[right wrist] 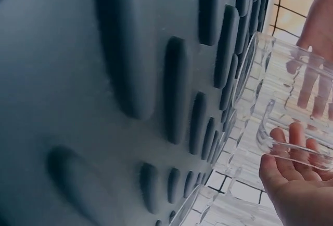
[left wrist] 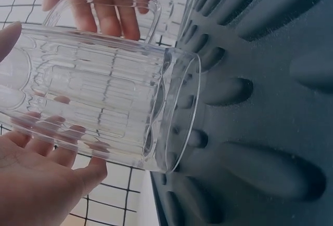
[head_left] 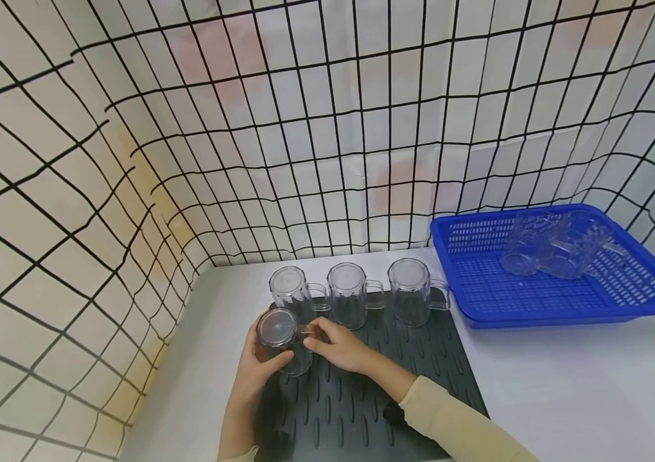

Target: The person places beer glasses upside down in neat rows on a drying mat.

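Note:
Upside down over the dark ridged mat, a clear glass mug is held between both hands, its rim close over the mat. My left hand wraps the mug's body from the left, thumb in front and fingers behind. From the other side, my right hand grips the handle, with fingers inside the loop. Just behind stand three more upturned glass mugs in a row: a left one, a middle one and a right one, handles pointing right.
A blue plastic basket stands on the white table at the right, with clear glass mugs lying inside. Black wire grid encloses the back and sides of the table.

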A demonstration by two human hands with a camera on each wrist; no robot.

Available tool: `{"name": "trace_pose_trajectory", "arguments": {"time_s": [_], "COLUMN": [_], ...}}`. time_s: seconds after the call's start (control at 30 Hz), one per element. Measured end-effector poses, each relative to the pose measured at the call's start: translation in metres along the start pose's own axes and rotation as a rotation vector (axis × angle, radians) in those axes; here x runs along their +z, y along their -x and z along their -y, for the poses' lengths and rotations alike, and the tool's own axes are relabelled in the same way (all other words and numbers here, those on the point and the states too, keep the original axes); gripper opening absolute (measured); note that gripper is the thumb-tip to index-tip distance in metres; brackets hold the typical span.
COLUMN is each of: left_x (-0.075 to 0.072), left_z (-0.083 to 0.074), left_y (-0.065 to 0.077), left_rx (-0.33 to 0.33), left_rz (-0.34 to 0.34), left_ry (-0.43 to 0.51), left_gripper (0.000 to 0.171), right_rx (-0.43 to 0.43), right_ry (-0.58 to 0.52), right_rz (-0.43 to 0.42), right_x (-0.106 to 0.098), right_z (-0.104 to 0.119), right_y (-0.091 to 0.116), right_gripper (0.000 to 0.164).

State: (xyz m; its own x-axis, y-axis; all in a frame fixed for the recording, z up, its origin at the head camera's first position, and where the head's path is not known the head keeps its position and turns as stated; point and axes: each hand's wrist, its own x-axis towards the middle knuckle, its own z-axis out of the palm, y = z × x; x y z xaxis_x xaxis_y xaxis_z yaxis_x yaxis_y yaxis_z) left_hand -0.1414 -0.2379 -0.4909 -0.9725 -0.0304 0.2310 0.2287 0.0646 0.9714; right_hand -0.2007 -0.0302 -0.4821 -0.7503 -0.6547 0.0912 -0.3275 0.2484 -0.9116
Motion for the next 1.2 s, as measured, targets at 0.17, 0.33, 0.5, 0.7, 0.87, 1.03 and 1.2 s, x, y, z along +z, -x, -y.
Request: {"name": "trace_pose_trajectory", "arguments": {"time_s": [0.17,0.33,0.5,0.7,0.87,1.03,1.2], "left_x": [0.001,0.002,0.001,-0.002,-0.001,0.005,0.010], "left_z": [-0.001,-0.002,-0.001,0.000,-0.001,-0.003,-0.001], "left_y": [0.002,0.006,0.015,0.029,0.043,0.058,0.067], "left_rx": [-0.014,0.001,-0.014,-0.036,-0.081,-0.183,-0.264], "left_rz": [-0.023,-0.045,-0.090,-0.122,-0.125,-0.091,-0.020], "left_ry": [-0.015,-0.062,-0.068,-0.173,-0.328,-0.476,-0.600], "left_gripper": [0.087,0.086,0.088,0.089,0.089,0.092,0.096], "right_rx": [0.002,-0.015,-0.039,-0.054,-0.040,-0.065,-0.109], "right_ry": [0.019,0.098,0.192,0.218,0.199,0.130,0.118], "right_rz": [0.000,-0.041,-0.063,-0.099,-0.114,-0.128,-0.166], "right_x": [-0.004,-0.012,-0.024,-0.040,-0.053,-0.067,-0.085], "right_z": [-0.001,0.000,-0.007,-0.010,-0.011,-0.007,0.003], "right_y": [0.004,0.012,0.024,0.045,0.065,0.084,0.100], "right_gripper": [0.049,0.057,0.057,0.056,0.055,0.046,0.036]}}
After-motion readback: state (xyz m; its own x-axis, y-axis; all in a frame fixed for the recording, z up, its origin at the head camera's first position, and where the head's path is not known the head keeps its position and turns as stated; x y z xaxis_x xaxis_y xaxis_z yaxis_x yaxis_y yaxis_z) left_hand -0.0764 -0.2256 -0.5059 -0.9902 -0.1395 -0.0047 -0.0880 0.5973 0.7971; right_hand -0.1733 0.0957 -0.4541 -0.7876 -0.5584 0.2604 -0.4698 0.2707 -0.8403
